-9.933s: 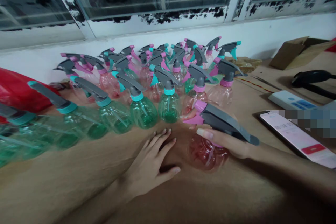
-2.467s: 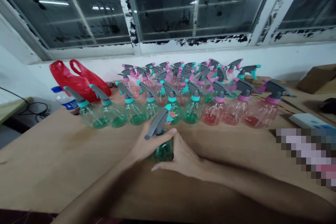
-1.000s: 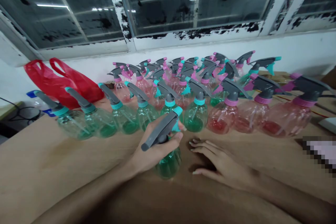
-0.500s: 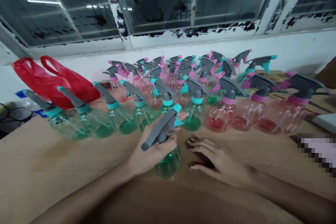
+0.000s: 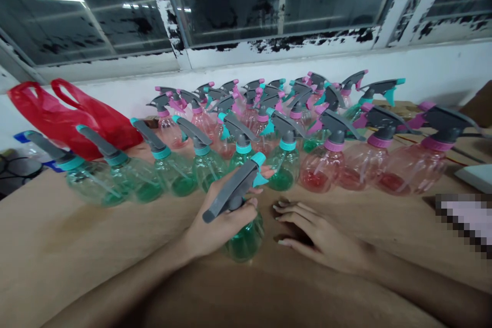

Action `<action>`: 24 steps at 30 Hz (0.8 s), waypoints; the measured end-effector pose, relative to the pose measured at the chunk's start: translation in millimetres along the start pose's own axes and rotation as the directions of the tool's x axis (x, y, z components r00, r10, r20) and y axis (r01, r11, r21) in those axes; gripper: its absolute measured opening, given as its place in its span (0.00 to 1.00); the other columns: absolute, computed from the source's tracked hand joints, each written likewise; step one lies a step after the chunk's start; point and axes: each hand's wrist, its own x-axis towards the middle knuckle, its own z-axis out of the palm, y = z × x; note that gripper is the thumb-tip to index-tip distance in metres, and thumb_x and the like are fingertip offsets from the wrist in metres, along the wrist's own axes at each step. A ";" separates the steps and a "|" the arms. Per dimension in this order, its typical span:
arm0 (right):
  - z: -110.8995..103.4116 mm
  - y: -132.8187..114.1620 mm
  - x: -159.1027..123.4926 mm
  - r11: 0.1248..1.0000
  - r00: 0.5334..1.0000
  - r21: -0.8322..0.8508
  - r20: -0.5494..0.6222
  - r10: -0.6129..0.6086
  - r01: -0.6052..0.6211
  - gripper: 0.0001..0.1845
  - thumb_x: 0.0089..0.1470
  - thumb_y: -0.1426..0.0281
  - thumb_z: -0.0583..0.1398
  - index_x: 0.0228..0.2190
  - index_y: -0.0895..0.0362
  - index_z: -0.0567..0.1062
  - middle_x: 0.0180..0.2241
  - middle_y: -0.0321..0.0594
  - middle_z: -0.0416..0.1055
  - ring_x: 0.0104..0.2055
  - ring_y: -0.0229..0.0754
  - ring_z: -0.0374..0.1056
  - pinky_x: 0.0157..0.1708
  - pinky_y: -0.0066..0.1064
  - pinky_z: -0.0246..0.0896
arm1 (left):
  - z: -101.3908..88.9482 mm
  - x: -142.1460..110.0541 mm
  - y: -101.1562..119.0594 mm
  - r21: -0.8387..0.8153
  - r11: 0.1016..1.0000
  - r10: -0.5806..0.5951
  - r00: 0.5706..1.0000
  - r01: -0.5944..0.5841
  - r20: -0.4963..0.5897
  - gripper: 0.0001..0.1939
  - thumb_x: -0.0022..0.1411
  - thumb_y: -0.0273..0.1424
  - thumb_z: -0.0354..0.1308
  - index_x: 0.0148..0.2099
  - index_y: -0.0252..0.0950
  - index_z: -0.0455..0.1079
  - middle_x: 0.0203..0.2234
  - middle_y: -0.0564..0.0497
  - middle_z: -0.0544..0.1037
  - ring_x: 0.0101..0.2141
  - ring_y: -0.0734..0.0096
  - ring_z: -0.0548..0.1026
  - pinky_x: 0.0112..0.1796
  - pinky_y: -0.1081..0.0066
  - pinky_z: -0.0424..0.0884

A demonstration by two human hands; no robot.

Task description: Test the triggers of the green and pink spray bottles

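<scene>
A green see-through spray bottle point(image 5: 245, 242) stands upright on the wooden table point(image 5: 154, 287), its grey head and turquoise nozzle angled up to the right. My left hand point(image 5: 219, 223) is closed around its neck, thumb in front and fingers partly hidden behind the head. To the right of the bottle, apart from it, my right hand point(image 5: 315, 233) rests on the table with its fingers loosely stretched and nothing in them. Just beyond my hands stands a row of spray bottles: green ones such as this bottle point(image 5: 282, 171) on the left, pink ones such as this bottle point(image 5: 321, 169) on the right.
Several more spray bottles point(image 5: 203, 118) crowd behind the front row, near the white wall. A red plastic bag point(image 5: 84, 123) lies at the far left beside a bottle with a blue label. A blurred-out phone point(image 5: 467, 220) and a white device point(image 5: 474, 178) are at the right.
Earlier my right hand held a pink spray bottle, then both hands were on the green one. My right hand has since let go and moved right. In the last second, the view shifts only slightly.
</scene>
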 end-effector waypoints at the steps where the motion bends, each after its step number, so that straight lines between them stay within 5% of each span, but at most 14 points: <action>1: 0.0 0.1 0.0 1.000 1.000 0.002 -0.004 -0.004 0.004 0.21 0.59 0.58 0.55 0.51 0.55 0.66 0.53 0.44 0.68 0.59 0.46 0.59 0.57 0.44 0.57 | -0.4 0.0 0.7 -0.003 1.000 -0.008 1.000 0.008 0.009 0.25 0.51 0.32 0.53 0.53 0.42 0.69 0.43 0.49 0.78 0.45 0.58 0.75 0.40 0.66 0.74; 18: -1.0 -0.9 1.0 1.000 0.999 -0.004 -0.026 -0.025 0.025 0.21 0.59 0.60 0.57 0.51 0.56 0.67 0.52 0.44 0.70 0.58 0.46 0.61 0.57 0.44 0.58 | 0.0 -0.4 0.3 -0.049 0.999 -0.021 1.000 0.020 -0.014 0.20 0.49 0.28 0.54 0.47 0.39 0.69 0.39 0.48 0.78 0.42 0.62 0.76 0.39 0.71 0.72; 24: 0.6 0.4 0.4 1.000 0.999 -0.009 -0.034 -0.031 0.030 0.21 0.58 0.60 0.57 0.50 0.56 0.67 0.52 0.43 0.70 0.58 0.45 0.60 0.58 0.44 0.57 | -0.6 -1.6 5.3 0.049 0.999 -0.005 0.999 0.007 -0.042 0.20 0.49 0.29 0.53 0.46 0.42 0.72 0.23 0.56 0.72 0.24 0.70 0.69 0.29 0.72 0.68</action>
